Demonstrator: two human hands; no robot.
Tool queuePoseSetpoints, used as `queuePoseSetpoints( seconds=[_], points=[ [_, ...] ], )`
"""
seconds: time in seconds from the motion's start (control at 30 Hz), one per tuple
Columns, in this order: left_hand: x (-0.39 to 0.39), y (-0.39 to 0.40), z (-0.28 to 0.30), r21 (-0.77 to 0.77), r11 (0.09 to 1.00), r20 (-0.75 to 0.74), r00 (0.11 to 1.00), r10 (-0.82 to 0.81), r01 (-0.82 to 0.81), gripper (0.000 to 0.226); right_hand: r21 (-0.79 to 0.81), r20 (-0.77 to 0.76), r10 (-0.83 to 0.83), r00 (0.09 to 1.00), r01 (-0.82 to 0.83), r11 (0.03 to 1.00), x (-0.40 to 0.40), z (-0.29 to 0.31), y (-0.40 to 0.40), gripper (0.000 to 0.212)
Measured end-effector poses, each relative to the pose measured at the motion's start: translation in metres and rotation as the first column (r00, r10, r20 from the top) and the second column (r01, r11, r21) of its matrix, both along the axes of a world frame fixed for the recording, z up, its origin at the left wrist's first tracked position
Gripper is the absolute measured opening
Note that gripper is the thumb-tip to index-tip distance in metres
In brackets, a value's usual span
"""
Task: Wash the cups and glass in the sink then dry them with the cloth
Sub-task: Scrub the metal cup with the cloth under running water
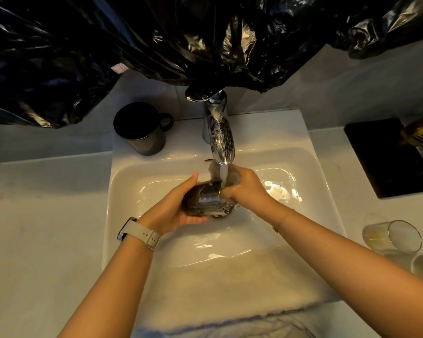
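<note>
Two hands work one dark cup (204,197) under the tap's stream: left hand (175,207) fingers curl beneath it, right hand (244,189) fingers grip its rim end, cup lying crosswise between them.

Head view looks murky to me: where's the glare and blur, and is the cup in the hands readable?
Head view: warm, dim light; glare streaks on the wet sink and tap; wide-angle bending at the edges; the cup in the left hand is blurred under running water; the glass at right is soft.

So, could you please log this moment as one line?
step: washing | left hand: grips dark cup | right hand: rubs cup | tap: running
</note>
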State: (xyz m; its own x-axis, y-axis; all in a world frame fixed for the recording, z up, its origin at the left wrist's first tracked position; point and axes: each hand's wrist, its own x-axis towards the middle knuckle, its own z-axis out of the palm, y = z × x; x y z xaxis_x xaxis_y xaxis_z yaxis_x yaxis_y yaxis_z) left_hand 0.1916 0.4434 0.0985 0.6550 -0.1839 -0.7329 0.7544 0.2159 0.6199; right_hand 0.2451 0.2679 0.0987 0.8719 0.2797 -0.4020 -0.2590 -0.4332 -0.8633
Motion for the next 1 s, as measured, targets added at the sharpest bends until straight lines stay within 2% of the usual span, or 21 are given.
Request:
queuePoseSetpoints(
  seconds=[0.07, 0.13, 0.2, 0.27, 0.37, 0.4, 0.47, 0.57, 0.63, 0.7, 0.77, 0.83, 0.93, 1.0],
  points=[
    [-0.008, -0.001, -0.002, 0.088, 0.996, 0.189, 0.981, -0.036, 0.019, 0.052, 0.067, -0.19, -0.125, 0.974, 0.14, 0.988, -0.001, -0.013, -0.003, 0.029],
    [-0.015, -0.01, -0.006, 0.271, 0.962, 0.32, 0.944, -0.083, -0.007, 0.052, 0.109, -0.341, -0.135, 0.93, 0.182, 0.977, -0.003, -0.015, -0.003, 0.03],
    [-0.016, -0.019, -0.008, 0.336, 0.935, 0.37, 0.929, -0.021, -0.113, 0.051, 0.157, -0.396, -0.105, 0.912, 0.18, 0.971, -0.006, -0.014, 0.0, 0.031],
    [-0.011, -0.02, -0.004, 0.296, 0.947, 0.308, 0.951, 0.025, -0.121, 0.051, 0.159, -0.293, -0.083, 0.952, 0.134, 0.978, -0.006, -0.013, 0.0, 0.035],
    [-0.002, -0.012, 0.003, 0.146, 0.987, 0.078, 0.994, -0.071, 0.059, 0.049, 0.002, 0.008, 0.013, 1.0, -0.013, 1.0, -0.002, -0.011, -0.001, 0.049],
    [0.0, -0.009, 0.003, 0.098, 0.992, 0.017, 0.997, -0.08, 0.078, 0.051, -0.032, 0.057, 0.036, 0.998, -0.034, 0.999, -0.001, -0.008, 0.0, 0.052],
    [0.002, -0.009, 0.004, 0.019, 0.999, -0.039, 0.999, -0.032, 0.033, 0.054, -0.051, 0.056, 0.027, 0.998, -0.025, 0.998, 0.004, -0.006, 0.001, 0.05],
    [-0.005, -0.011, 0.002, -0.042, 0.994, 0.062, 0.992, 0.106, -0.104, 0.048, 0.03, -0.142, -0.065, 0.988, 0.07, 0.997, 0.008, -0.004, 0.0, 0.044],
    [-0.012, -0.014, -0.006, 0.056, 0.984, 0.243, 0.958, 0.151, -0.169, 0.044, 0.095, -0.341, -0.1, 0.935, 0.14, 0.986, 0.006, -0.004, 0.0, 0.041],
    [-0.015, -0.017, -0.01, 0.194, 0.956, 0.338, 0.93, 0.146, -0.221, 0.041, 0.112, -0.397, -0.103, 0.912, 0.16, 0.981, 0.003, -0.007, 0.004, 0.039],
    [-0.012, -0.018, -0.011, 0.24, 0.945, 0.273, 0.95, 0.153, -0.221, 0.046, 0.111, -0.281, -0.084, 0.956, 0.119, 0.987, 0.002, -0.008, 0.008, 0.042],
    [-0.008, -0.016, -0.003, 0.159, 0.968, 0.103, 0.979, 0.177, -0.192, 0.043, 0.043, -0.067, -0.02, 0.998, 0.023, 0.999, 0.001, -0.006, 0.01, 0.045],
    [-0.004, -0.012, 0.004, -0.004, 0.986, -0.149, 0.975, 0.162, -0.165, 0.038, -0.167, 0.182, 0.122, 0.976, -0.091, 0.982, 0.001, -0.001, 0.013, 0.025],
    [-0.004, -0.009, 0.007, -0.094, 0.975, -0.209, 0.961, 0.18, -0.203, 0.041, -0.232, 0.259, 0.165, 0.952, -0.105, 0.967, 0.002, -0.001, 0.014, 0.019]
  ],
)
